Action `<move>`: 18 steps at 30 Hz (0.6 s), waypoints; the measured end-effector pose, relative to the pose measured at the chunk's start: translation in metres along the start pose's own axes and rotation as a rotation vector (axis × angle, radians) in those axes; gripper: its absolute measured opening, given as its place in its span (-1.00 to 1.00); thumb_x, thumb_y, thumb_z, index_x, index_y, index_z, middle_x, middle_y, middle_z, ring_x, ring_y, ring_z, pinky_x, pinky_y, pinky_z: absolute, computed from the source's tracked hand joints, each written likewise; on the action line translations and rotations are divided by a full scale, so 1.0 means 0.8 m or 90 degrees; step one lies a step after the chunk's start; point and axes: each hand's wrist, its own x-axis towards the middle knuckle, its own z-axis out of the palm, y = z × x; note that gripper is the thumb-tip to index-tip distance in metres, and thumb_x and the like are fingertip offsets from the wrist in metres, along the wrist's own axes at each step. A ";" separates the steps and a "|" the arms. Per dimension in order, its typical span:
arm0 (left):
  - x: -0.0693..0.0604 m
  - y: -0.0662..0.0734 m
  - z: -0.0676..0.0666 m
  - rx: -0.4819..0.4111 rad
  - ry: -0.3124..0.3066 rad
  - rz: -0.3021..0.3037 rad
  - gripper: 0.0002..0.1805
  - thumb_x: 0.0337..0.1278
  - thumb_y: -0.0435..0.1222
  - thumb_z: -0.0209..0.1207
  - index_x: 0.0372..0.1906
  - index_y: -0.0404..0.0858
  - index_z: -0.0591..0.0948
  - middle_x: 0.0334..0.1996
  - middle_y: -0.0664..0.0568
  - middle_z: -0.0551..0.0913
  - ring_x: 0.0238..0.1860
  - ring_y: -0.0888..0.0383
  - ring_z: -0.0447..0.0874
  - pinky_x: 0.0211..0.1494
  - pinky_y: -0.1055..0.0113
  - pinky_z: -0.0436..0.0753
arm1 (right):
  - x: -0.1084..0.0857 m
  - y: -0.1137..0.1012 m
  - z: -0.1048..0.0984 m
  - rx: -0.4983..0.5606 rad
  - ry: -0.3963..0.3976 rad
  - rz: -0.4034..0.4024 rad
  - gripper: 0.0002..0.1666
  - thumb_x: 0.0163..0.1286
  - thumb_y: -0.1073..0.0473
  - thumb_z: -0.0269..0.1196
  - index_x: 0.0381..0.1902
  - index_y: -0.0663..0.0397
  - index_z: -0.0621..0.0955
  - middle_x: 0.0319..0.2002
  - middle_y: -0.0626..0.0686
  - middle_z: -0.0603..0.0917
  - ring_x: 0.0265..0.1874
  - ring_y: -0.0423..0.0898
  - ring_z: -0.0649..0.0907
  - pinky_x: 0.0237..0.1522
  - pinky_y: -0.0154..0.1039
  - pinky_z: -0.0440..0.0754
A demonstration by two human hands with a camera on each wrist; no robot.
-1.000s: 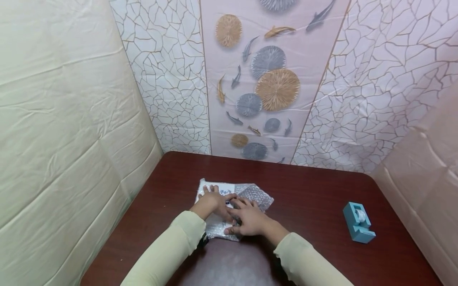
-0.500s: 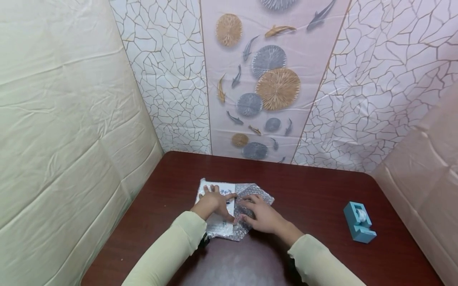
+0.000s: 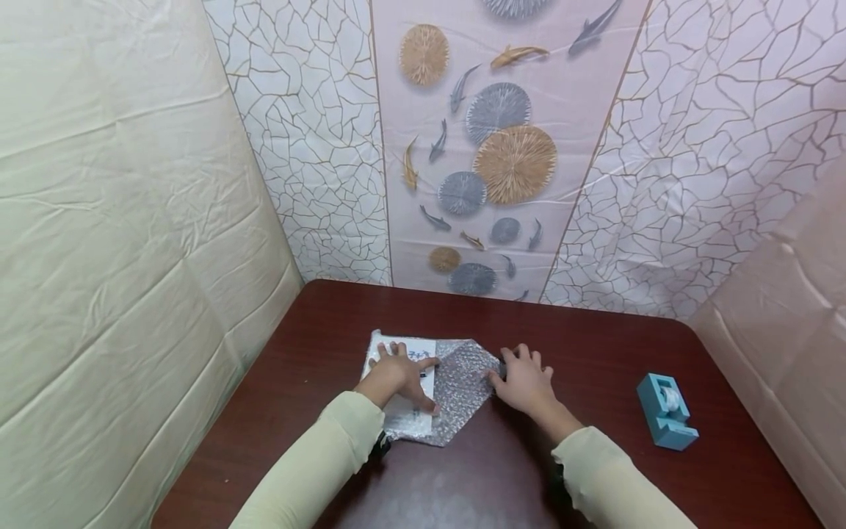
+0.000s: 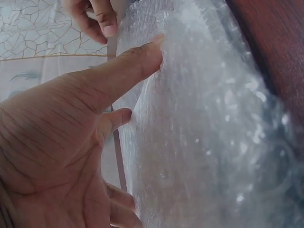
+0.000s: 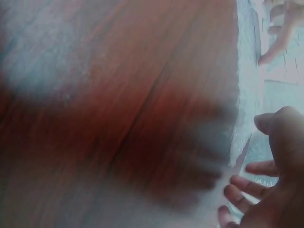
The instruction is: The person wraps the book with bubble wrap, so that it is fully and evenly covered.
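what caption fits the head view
Left hand on bubble wrap, right hand at its pointed end, tape dispenser nearby.

Right fingers have moved outward — now at the tip of the bubble wrap.

The back wall is dressed in printed sheeting, a pale pink panel running down the middle with crackle-patterned white panels on either side, their lines thin and golden brown. Tan and grey-blue discs, ribbed like lily pads, are scattered over the pink, and printed fish in the same two colours curve among them. To the left I see a cream wall, wrinkled and crossed by long slanting seams; a pinker one closes the right. Between them stands a dark red-brown table with rounded far corners, its near surface catching a soft, pale glare
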 end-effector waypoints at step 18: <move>0.000 -0.001 0.003 -0.013 0.015 0.006 0.18 -0.04 0.47 0.51 0.71 0.61 0.15 0.80 -0.39 -0.15 0.79 -0.54 -0.19 0.71 -0.44 0.24 | 0.017 0.040 0.022 0.117 0.051 0.007 -0.84 0.47 0.15 0.40 -0.17 0.15 0.72 -0.11 0.26 0.68 0.02 0.36 0.62 0.00 0.34 0.63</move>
